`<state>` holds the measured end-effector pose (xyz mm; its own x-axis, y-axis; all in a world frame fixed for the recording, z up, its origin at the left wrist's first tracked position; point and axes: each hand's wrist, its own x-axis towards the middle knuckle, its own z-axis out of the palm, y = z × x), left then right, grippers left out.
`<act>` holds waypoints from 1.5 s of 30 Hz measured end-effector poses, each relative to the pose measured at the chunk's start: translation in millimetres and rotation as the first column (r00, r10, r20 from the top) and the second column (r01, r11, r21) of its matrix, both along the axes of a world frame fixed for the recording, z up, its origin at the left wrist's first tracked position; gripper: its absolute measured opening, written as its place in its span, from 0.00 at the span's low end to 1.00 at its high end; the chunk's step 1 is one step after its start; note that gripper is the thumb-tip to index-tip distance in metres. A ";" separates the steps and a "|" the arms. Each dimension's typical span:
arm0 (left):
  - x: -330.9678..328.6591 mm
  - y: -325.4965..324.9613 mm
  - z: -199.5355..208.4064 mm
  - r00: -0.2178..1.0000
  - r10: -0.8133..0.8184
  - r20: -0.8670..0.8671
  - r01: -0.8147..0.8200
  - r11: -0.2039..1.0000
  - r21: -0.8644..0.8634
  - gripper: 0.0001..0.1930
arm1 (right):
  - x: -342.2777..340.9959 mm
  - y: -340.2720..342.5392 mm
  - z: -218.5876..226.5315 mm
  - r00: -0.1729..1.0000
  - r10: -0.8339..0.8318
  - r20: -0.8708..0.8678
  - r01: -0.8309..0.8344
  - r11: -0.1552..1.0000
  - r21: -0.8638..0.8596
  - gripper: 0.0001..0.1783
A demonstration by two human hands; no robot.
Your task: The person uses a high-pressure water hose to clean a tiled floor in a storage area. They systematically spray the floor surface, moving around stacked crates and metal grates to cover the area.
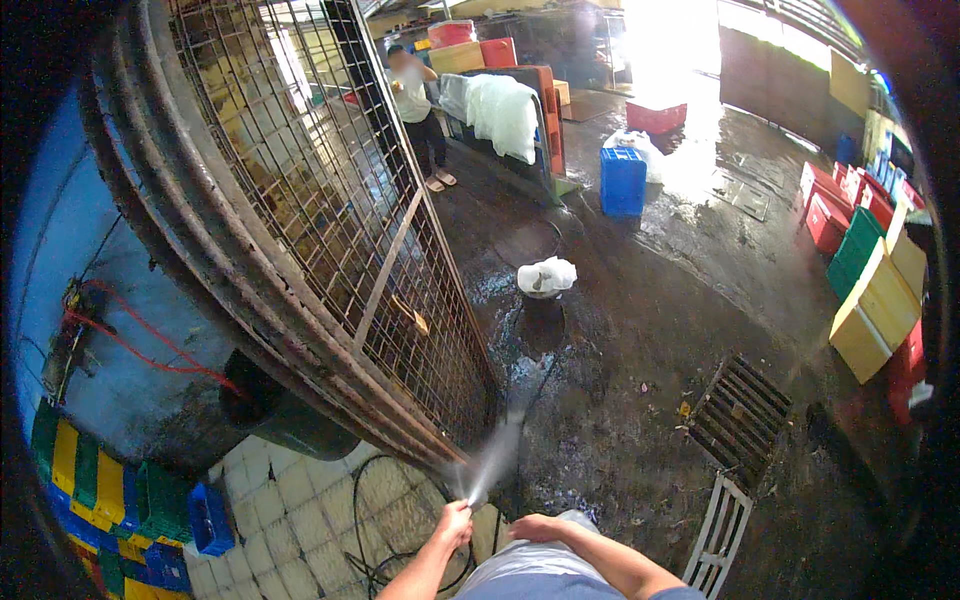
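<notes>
Step in hand: rinsing. The left hand (455, 522) directs a narrow white water jet (495, 460) at the foot of the rusty wire-mesh metal cage panel (330, 200). Judged from the wet dark concrete floor (620, 350), washing is well under way.

Left grip: closed around the thin black hose end (466, 503), which is mostly hidden inside the fist.

Right grip: the right hand (535, 527) rests flat against the person's grey-clad waist; it holds nothing, fingers loosely together.

Location of hose: the nozzle end sits at the bottom centre of the view, just below the panel's lower corner. The rest of the hose lies in loops on the pale tiled floor (300, 500), at about 8 o'clock from the left hand.

Axis and heading: the jet's long axis runs from the fist toward 1 o'clock, rising slightly. It meets the floor and the panel's base near the lower corner. The hose end appears aligned with the jet, though this cannot be confirmed.

Next move, requirement: a judgement only. Sweeping along the panel calls for a wrist rotation toward 11 o'clock, with the hose loops kept free of the feet.

Surroundings: a rusty iron drain grate (740, 415) lies at 3 o'clock from the jet. A white plastic bag on a dark round stand (545, 277) stands at 12 o'clock. A blue plastic crate (622, 180) is farther off. Another person (420, 110) stands well apart at the rear.
</notes>
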<state>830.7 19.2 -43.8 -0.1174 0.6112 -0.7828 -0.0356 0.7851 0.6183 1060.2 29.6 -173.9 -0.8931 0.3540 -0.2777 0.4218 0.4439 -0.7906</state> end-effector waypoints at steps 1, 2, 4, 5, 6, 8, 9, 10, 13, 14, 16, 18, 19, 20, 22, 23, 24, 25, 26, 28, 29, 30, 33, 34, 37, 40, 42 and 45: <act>9.6 16.1 0.7 0.999 0.016 0.045 -0.017 1.000 0.016 0.09 | -32.6 5.6 -4.4 0.972 0.227 0.056 -0.229 0.973 0.035 0.23; 19.3 31.3 1.5 0.998 0.054 0.015 -0.054 0.998 0.028 0.08 | -52.5 1.6 -5.2 0.990 0.114 -0.086 -0.122 0.988 -0.095 0.24; 35.1 61.0 1.5 0.996 0.086 0.011 -0.086 0.986 0.140 0.09 | -74.1 -14.9 3.7 0.939 -0.172 -0.297 0.043 0.918 -0.395 0.27; 41.6 74.0 1.7 0.983 0.172 0.069 -0.177 0.981 0.076 0.10 | -67.2 -12.6 13.4 0.950 -0.226 -0.215 0.069 0.825 -0.561 0.28; 48.7 85.7 1.8 0.962 0.256 0.098 -0.262 0.963 0.055 0.12 | -57.4 -3.6 26.0 0.958 -0.260 -0.125 0.100 0.707 -0.700 0.29; 61.3 107.9 0.1 0.912 0.386 0.137 -0.389 0.921 -0.004 0.14 | -51.5 -1.2 59.4 0.785 -0.617 0.055 0.196 0.163 -0.967 0.21; 65.6 117.3 -2.8 0.907 0.400 0.134 -0.405 0.914 0.013 0.09 | -47.2 11.0 74.7 0.767 -0.637 0.079 0.134 0.038 -0.990 0.20; 71.2 126.8 -7.3 0.900 0.414 0.132 -0.422 0.906 0.037 0.08 | -41.4 22.1 89.3 0.743 -0.668 0.041 0.008 -0.052 -0.999 0.18; 79.1 158.6 -21.6 0.948 0.285 0.144 -0.310 0.928 0.208 0.05 | -42.0 42.7 126.0 0.519 -0.847 0.111 -0.037 -0.152 -0.988 0.22; 78.1 167.5 -25.1 0.911 0.380 0.157 -0.400 0.908 0.126 0.07 | -28.1 58.0 131.8 0.578 -0.815 -0.041 0.077 0.105 -0.992 0.23; 77.4 175.6 -26.1 0.806 -0.031 -0.591 0.209 0.949 0.235 0.16 | -7.7 83.5 147.3 0.586 -0.804 0.101 0.186 0.013 -0.982 0.24; 84.6 175.4 -20.5 0.483 -0.032 -0.875 0.522 0.812 0.259 0.17 | 11.2 103.9 164.2 0.584 -0.785 0.206 0.200 -0.106 -0.974 0.26; 89.6 172.2 -14.7 0.469 -0.002 -0.883 0.572 0.762 0.302 0.18 | 18.5 113.5 172.2 0.562 -0.783 0.267 0.253 -0.145 -0.957 0.26; 96.7 172.1 -6.9 0.450 0.038 -0.892 0.640 0.683 0.352 0.20 | 26.8 123.9 179.0 0.544 -0.782 0.305 0.273 -0.179 -0.945 0.26; 111.8 173.4 10.6 0.474 -0.080 -0.877 0.712 0.621 0.328 0.26 | 43.1 141.9 188.9 0.524 -0.782 0.337 0.306 -0.197 -0.932 0.26; 123.1 175.7 17.2 0.386 -0.021 -0.922 0.782 0.538 0.314 0.27 | 49.0 150.3 192.0 0.516 -0.775 0.365 0.318 -0.222 -0.922 0.24; 135.0 181.8 23.7 0.390 0.070 -0.918 0.819 0.429 0.381 0.27 | 57.4 159.6 194.4 0.537 -0.771 0.342 0.297 -0.207 -0.932 0.24; 144.1 183.8 29.7 0.377 0.117 -0.919 0.846 0.359 0.393 0.27 | 62.7 164.0 196.3 0.558 -0.758 0.338 0.293 -0.201 -0.935 0.23; 152.8 187.7 34.5 0.355 0.151 -0.923 0.869 0.310 0.385 0.27 | 66.4 166.8 198.0 0.582 -0.743 0.331 0.288 -0.192 -0.938 0.23; 169.3 200.8 42.1 0.433 0.115 -0.894 0.852 0.271 0.447 0.12 | 74.7 172.8 199.6 0.572 -0.762 0.305 0.297 -0.154 -0.942 0.25; 174.6 206.7 45.8 0.447 0.056 -0.893 0.841 0.312 0.441 0.08 | 78.6 175.5 199.7 0.569 -0.775 0.274 0.304 -0.111 -0.946 0.25; 179.4 213.8 49.4 0.444 -0.034 -0.895 0.832 0.386 0.398 0.07 | 82.5 179.0 199.6 0.571 -0.784 0.243 0.315 -0.064 -0.947 0.25; 196.0 234.7 53.4 0.521 0.079 -0.850 0.778 0.366 0.511 0.12 | 99.1 195.2 194.3 0.603 -0.787 0.129 0.343 0.110 -0.933 0.27; 198.1 242.3 54.2 0.554 0.101 -0.826 0.751 0.367 0.549 0.12 | 106.9 201.1 190.5 0.625 -0.768 0.141 0.398 0.157 -0.904 0.29; 199.7 260.7 52.3 0.614 0.079 -0.785 0.718 0.359 0.597 0.12 | 148.5 205.4 169.7 0.641 -0.753 -0.147 0.493 0.551 -0.673 0.28; 190.2 272.7 49.7 0.677 0.097 -0.729 0.629 0.437 0.642 0.09 | 224.0 190.7 139.0 0.492 -0.844 -0.214 0.786 0.536 -0.309 0.23; 178.0 283.4 48.1 0.630 0.144 -0.764 0.665 0.409 0.625 0.08 | 273.5 158.6 112.5 0.263 -0.964 -0.046 0.953 0.267 -0.147 0.19; 162.3 293.6 45.1 0.667 0.108 -0.737 0.638 0.427 0.641 0.10 | 351.5 59.3 80.8 0.290 -0.943 0.165 0.874 0.331 0.357 0.17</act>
<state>993.0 312.8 1.3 0.0114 0.9508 0.3095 0.7145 -0.2243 0.6627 1411.7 88.8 -93.1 0.1593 0.9476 -0.2768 0.8190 -0.2834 -0.4988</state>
